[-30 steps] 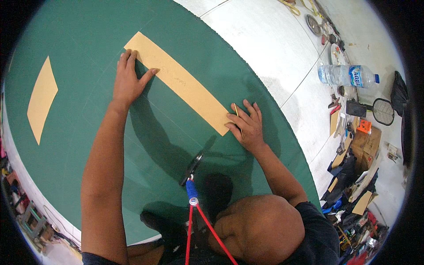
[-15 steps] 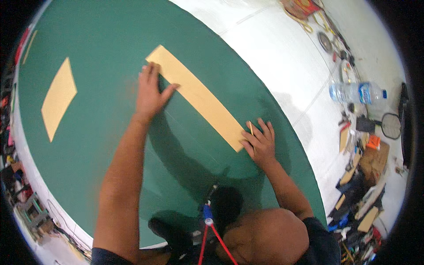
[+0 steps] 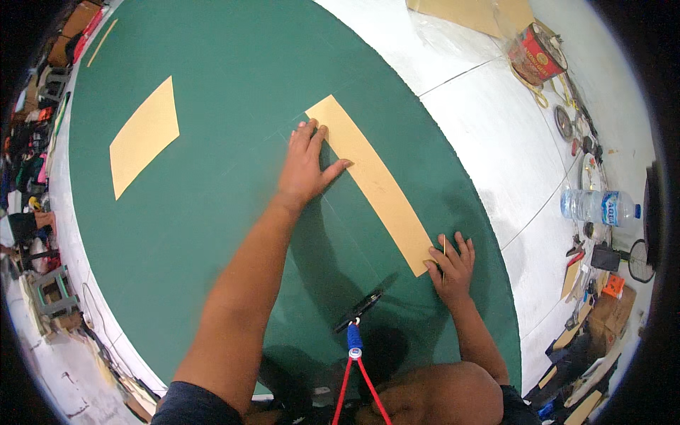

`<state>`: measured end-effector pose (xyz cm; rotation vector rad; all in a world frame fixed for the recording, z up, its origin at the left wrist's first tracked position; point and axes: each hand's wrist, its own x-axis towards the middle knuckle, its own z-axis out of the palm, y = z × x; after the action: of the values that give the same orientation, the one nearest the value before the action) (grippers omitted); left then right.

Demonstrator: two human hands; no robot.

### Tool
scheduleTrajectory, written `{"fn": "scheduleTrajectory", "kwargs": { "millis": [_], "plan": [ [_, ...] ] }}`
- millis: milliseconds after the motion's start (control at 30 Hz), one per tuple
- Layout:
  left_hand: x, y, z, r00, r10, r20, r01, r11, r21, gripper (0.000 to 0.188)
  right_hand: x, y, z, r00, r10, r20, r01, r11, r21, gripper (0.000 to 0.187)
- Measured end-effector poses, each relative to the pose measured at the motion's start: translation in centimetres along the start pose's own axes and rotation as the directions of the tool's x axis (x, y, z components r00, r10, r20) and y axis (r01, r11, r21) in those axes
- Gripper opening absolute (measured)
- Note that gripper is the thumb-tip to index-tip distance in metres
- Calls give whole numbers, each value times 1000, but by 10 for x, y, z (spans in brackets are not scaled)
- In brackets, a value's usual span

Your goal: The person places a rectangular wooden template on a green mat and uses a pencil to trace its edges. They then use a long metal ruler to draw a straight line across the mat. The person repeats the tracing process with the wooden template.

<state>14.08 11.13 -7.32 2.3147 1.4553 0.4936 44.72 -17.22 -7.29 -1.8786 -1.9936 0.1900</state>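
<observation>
A long, narrow tan card-like strip (image 3: 379, 185) lies slantwise on a green sheet (image 3: 212, 269). My left hand (image 3: 306, 166) lies along its left edge near the far end, fingers stretched, thumb spread onto the strip. At the near end, my right hand (image 3: 453, 269) touches the strip with its fingertips. A thin yellowish stick (image 3: 445, 246), like a pencil, is tucked between its fingers. Further left lies a tan four-sided piece (image 3: 146, 138) with a curved edge, away from both hands. Faint pale lines show on the green sheet near the strip.
A black object on a red cord (image 3: 360, 312) hangs before my body. White tiled floor borders the sheet. Along the right wall are a red can (image 3: 537, 57), a plastic water bottle (image 3: 601, 207) and scattered tools. A small stool (image 3: 55, 292) and clutter line the left side.
The view has shifted, so the sheet, strip and hands appear further right and lower. Both hands keep their places on the strip. The black object on the cord now shows more fully.
</observation>
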Motion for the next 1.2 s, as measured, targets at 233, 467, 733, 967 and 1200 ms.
{"fn": "scheduleTrajectory", "kwargs": {
  "millis": [233, 467, 733, 967, 1200],
  "plan": [
    [-1, -2, 2, 1000, -18, -5, 18, 1000, -12, 91, 4, -3, -6, 1000, 4, 22, -4, 1000, 18, 31],
    [-1, -1, 3, 999, -27, 18, 27, 1000, 8, 93, 4, -2, -5, 1000, -2, 20, 2, 1000, 10, 32],
    [-1, -3, 4, 1000, -12, 10, 12, 1000, 5, 93, 2, -3, -3, 1000, -2, 25, 1, 1000, 9, 32],
    [5, 14, -5, 1000, 20, 7, -21, 991, 132, 82, 5, -4, -9, 999, 7, 40, -6, 1000, -11, 34],
    [29, 31, -9, 923, 31, 383, -142, 954, 265, 84, 8, -6, -8, 997, 1, 72, 1, 1000, -25, 31]
  ]
}}
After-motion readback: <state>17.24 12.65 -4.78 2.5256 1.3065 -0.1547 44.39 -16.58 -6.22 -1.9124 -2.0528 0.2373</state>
